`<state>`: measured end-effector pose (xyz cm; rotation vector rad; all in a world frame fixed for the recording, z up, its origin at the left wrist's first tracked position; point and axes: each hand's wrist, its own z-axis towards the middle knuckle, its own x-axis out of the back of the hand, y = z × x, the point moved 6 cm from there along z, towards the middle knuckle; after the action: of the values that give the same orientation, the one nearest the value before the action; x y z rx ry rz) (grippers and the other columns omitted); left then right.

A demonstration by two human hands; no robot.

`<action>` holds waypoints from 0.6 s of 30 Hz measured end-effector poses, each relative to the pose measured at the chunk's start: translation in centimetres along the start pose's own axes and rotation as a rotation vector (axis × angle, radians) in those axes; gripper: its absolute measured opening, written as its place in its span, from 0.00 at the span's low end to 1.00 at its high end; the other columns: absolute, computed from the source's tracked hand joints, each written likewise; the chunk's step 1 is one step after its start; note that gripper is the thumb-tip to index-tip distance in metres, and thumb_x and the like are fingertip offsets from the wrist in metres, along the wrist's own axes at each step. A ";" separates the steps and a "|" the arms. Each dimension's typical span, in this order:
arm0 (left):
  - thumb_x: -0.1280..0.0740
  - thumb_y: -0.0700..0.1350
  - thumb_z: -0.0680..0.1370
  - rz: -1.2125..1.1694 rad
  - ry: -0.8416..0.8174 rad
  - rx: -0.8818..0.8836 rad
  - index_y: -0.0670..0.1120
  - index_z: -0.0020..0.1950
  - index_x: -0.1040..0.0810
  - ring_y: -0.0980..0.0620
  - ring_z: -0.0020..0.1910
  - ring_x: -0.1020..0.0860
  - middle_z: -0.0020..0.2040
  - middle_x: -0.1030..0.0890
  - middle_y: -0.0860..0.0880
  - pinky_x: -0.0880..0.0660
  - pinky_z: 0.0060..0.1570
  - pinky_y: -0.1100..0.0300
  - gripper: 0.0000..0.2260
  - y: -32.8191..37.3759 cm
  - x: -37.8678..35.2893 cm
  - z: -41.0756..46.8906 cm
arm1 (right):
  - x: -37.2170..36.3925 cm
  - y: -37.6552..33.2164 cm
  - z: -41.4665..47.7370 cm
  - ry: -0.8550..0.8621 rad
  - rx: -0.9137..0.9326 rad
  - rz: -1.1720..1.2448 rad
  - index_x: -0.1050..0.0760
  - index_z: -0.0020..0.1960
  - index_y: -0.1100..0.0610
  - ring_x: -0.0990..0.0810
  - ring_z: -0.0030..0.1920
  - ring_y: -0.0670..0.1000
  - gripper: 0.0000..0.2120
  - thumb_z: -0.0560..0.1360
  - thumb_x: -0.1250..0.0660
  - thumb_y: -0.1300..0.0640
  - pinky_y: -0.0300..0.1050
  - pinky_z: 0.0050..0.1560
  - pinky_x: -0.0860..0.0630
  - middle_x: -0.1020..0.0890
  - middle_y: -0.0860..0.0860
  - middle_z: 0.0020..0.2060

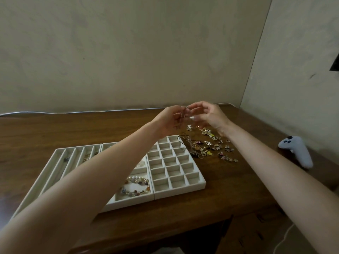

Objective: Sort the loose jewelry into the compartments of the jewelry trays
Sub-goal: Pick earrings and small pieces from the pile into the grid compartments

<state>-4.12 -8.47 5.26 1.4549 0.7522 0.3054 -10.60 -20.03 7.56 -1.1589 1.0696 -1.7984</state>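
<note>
Holding a thin chain up between them, both hands are raised above the far side of the wooden counter. The left hand has its fingers curled and its fingertips closed on the upper part of the chain. The right hand meets it from the other side, thumb and forefinger pinching the same top end while its other fingers are spread loosely. The chain hangs straight down in front of the left palm, clear of the counter.

Below and just right of the hands lies the pile of loose jewelry: small earrings, rings and charms, scattered on the bare wood. A dark cord lies at the near-left edge of that pile, touching the far right corner of the trays.

Three white trays sit side by side, edges touching. The grid tray, nearest the pile, is divided into many small square cells. The middle tray has larger compartments, and its front one holds beaded bracelets; the left forearm crosses above this tray and hides much of it. The slotted tray on the left has long narrow channels with a few small pieces in them, too small to make out.

A white game controller rests on the counter well to the right of the pile. A pale cable runs along the back edge against the wall.
</note>
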 end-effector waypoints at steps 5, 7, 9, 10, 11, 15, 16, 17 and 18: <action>0.44 0.43 0.80 0.038 -0.029 -0.036 0.45 0.43 0.25 0.53 0.36 0.23 0.30 0.22 0.52 0.29 0.56 0.54 0.11 0.4 -0.5 -0.2 | -0.6 0.3 0.4 -0.070 -0.019 -0.054 0.23 0.52 0.51 0.19 0.45 0.48 0.14 0.72 0.32 0.68 0.44 0.49 0.23 0.17 0.50 0.46; 0.43 0.44 0.80 0.038 -0.040 -0.061 0.45 0.46 0.23 0.54 0.34 0.24 0.29 0.25 0.52 0.27 0.52 0.55 0.09 0.6 -0.6 -0.2 | -0.5 0.3 0.1 -0.055 -0.034 -0.049 0.22 0.50 0.53 0.21 0.38 0.43 0.11 0.73 0.32 0.66 0.37 0.42 0.25 0.18 0.49 0.41; 0.41 0.45 0.79 0.032 -0.061 -0.077 0.46 0.52 0.23 0.57 0.30 0.28 0.30 0.29 0.53 0.28 0.38 0.63 0.08 0.7 -0.7 -0.3 | 0.0 0.3 0.0 -0.008 -0.023 -0.086 0.20 0.47 0.55 0.25 0.32 0.41 0.07 0.74 0.33 0.65 0.34 0.35 0.28 0.19 0.48 0.37; 0.40 0.45 0.79 0.022 -0.078 -0.079 0.46 0.54 0.23 0.58 0.29 0.32 0.30 0.31 0.53 0.32 0.33 0.65 0.08 0.7 -0.8 -0.4 | 0.3 0.3 0.0 0.013 -0.019 -0.095 0.20 0.46 0.55 0.25 0.32 0.42 0.08 0.74 0.34 0.65 0.34 0.34 0.28 0.19 0.48 0.37; 0.40 0.45 0.79 0.005 -0.102 -0.081 0.46 0.55 0.24 0.59 0.27 0.35 0.30 0.33 0.53 0.36 0.29 0.67 0.08 0.8 -1.0 -0.4 | 0.6 0.4 0.0 0.023 -0.023 -0.083 0.20 0.45 0.55 0.25 0.34 0.44 0.08 0.75 0.35 0.66 0.36 0.36 0.27 0.19 0.49 0.38; 0.42 0.40 0.80 -0.035 -0.147 -0.117 0.44 0.58 0.25 0.59 0.24 0.38 0.28 0.36 0.53 0.41 0.24 0.69 0.10 0.9 -1.4 -0.6 | 1.3 0.6 -0.3 -0.004 -0.048 0.155 0.25 0.41 0.59 0.22 0.39 0.51 0.11 0.75 0.44 0.66 0.45 0.46 0.25 0.21 0.53 0.36; 0.42 0.39 0.80 -0.032 -0.136 -0.127 0.44 0.59 0.25 0.59 0.24 0.38 0.28 0.36 0.53 0.41 0.23 0.69 0.10 1.0 -1.3 -0.6 | 1.4 0.7 -0.4 0.001 -0.054 0.235 0.27 0.41 0.59 0.23 0.36 0.51 0.11 0.75 0.46 0.66 0.45 0.45 0.25 0.23 0.53 0.33; 0.43 0.39 0.80 -0.025 -0.122 -0.138 0.45 0.59 0.25 0.59 0.24 0.39 0.27 0.36 0.53 0.41 0.22 0.69 0.11 1.1 -1.2 -0.5 | 1.7 0.8 -0.5 0.010 -0.059 0.302 0.28 0.40 0.58 0.26 0.33 0.50 0.10 0.75 0.47 0.65 0.46 0.43 0.26 0.27 0.51 0.29; 0.43 0.38 0.80 -0.009 -0.097 -0.152 0.45 0.58 0.25 0.59 0.24 0.39 0.27 0.36 0.53 0.42 0.22 0.68 0.11 1.2 -1.1 -0.5 | 2.0 0.9 -0.5 0.022 -0.060 0.333 0.29 0.41 0.58 0.29 0.31 0.50 0.09 0.74 0.46 0.64 0.45 0.41 0.27 0.30 0.50 0.27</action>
<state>-4.93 -8.58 6.70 1.3128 0.6431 0.2778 -11.60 -22.03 7.29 -0.9331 1.2555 -1.5302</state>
